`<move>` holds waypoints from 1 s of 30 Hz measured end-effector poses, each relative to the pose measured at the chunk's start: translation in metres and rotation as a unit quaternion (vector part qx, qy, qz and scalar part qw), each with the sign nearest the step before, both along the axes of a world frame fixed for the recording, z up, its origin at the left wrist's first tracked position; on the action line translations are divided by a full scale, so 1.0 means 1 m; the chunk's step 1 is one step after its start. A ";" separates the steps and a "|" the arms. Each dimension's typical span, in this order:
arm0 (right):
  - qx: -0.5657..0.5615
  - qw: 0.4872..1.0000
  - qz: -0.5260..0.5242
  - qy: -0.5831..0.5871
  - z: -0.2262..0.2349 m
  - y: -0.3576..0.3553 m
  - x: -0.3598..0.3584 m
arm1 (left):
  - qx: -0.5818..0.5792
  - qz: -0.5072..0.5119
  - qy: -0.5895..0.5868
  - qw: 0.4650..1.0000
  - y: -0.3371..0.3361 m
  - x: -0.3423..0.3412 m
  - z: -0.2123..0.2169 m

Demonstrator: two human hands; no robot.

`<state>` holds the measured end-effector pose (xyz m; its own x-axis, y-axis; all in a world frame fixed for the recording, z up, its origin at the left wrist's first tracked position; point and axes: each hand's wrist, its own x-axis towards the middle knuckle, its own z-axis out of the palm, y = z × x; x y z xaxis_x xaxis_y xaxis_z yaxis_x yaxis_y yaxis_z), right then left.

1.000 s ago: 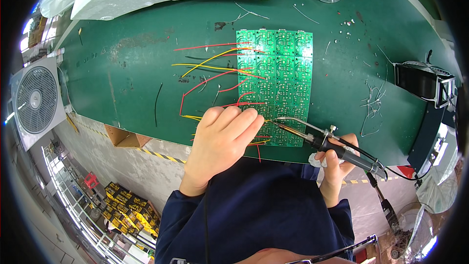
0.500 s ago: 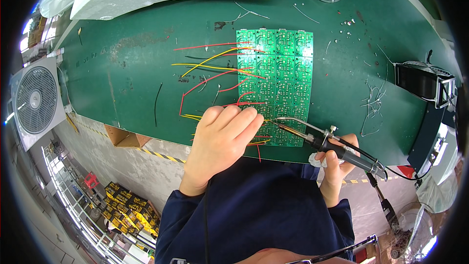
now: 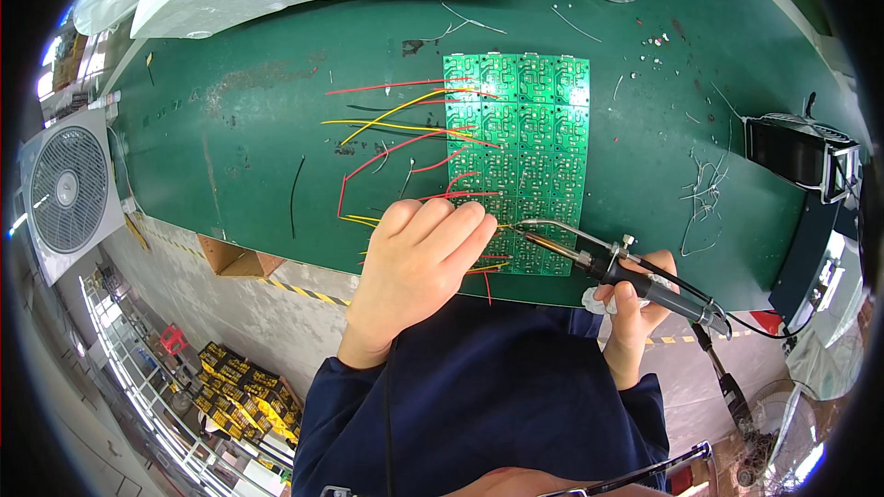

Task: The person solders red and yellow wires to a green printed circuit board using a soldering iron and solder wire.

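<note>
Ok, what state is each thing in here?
Left hand: fingers curled, pressing on the circuit board's near edge.
Right hand: gripping the soldering iron.
Soldering iron: tip down at the board.
Circuit board: flat on the green table, red and yellow wires trailing left.
Fan: cannot tell if spinning.

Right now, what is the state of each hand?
Left hand: fingers curled, resting on the circuit board.
Right hand: closed around the soldering iron.

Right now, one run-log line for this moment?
left hand: on circuit board | right hand: holds soldering iron | tip at board's near edge
</note>
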<state>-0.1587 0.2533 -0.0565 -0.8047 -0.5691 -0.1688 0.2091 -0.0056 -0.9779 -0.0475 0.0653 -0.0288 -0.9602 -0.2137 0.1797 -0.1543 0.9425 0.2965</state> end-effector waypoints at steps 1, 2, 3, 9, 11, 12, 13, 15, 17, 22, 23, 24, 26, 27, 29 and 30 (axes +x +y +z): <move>0.001 1.000 0.000 0.002 0.000 0.000 0.000 | -0.001 -0.001 0.000 1.000 0.000 0.000 0.000; 0.001 1.000 0.000 0.002 0.000 0.000 0.000 | -0.001 -0.001 -0.001 1.000 0.000 0.000 0.000; 0.000 1.000 -0.002 -0.002 0.000 0.000 0.000 | 0.000 -0.001 0.002 1.000 0.000 0.000 0.000; -0.001 1.000 -0.001 -0.014 0.001 0.000 0.000 | 0.000 -0.003 0.000 1.000 0.000 -0.001 0.000; -0.004 1.000 0.003 -0.017 0.001 0.000 0.000 | -0.001 -0.003 0.003 1.000 0.000 -0.001 0.001; -0.008 1.000 0.003 -0.014 0.001 0.000 0.000 | -0.005 -0.004 0.000 1.000 0.000 -0.001 0.001; -0.012 1.000 0.004 -0.011 0.001 -0.001 0.000 | -0.009 -0.005 -0.002 1.000 0.000 -0.001 0.002; -0.017 1.000 0.005 -0.010 -0.001 0.000 -0.001 | -0.006 -0.005 -0.001 1.000 -0.001 -0.001 0.001; -0.021 1.000 0.006 -0.009 -0.001 0.000 -0.001 | -0.004 -0.004 0.001 1.000 -0.001 -0.002 0.001; -0.018 1.000 0.005 -0.014 0.001 -0.001 -0.001 | 0.001 -0.004 -0.002 1.000 -0.001 -0.001 0.000; -0.018 1.000 0.005 -0.014 0.001 0.000 0.000 | 0.001 -0.005 -0.002 1.000 -0.001 -0.001 0.001; -0.011 1.000 0.003 -0.012 0.001 0.000 0.000 | 0.002 -0.005 -0.004 1.000 -0.001 -0.001 0.001; -0.004 1.000 0.002 -0.011 0.001 0.000 0.000 | 0.003 -0.006 -0.007 1.000 -0.001 -0.001 0.002; -0.003 1.000 0.000 -0.012 0.001 0.000 0.000 | 0.001 -0.007 -0.005 1.000 -0.001 -0.001 0.001; -0.002 1.000 -0.003 -0.013 0.000 0.000 0.000 | -0.001 -0.009 -0.003 1.000 -0.001 -0.001 0.001; -0.001 1.000 -0.005 -0.011 0.000 0.000 0.000 | 0.000 -0.010 -0.005 1.000 -0.001 -0.002 0.001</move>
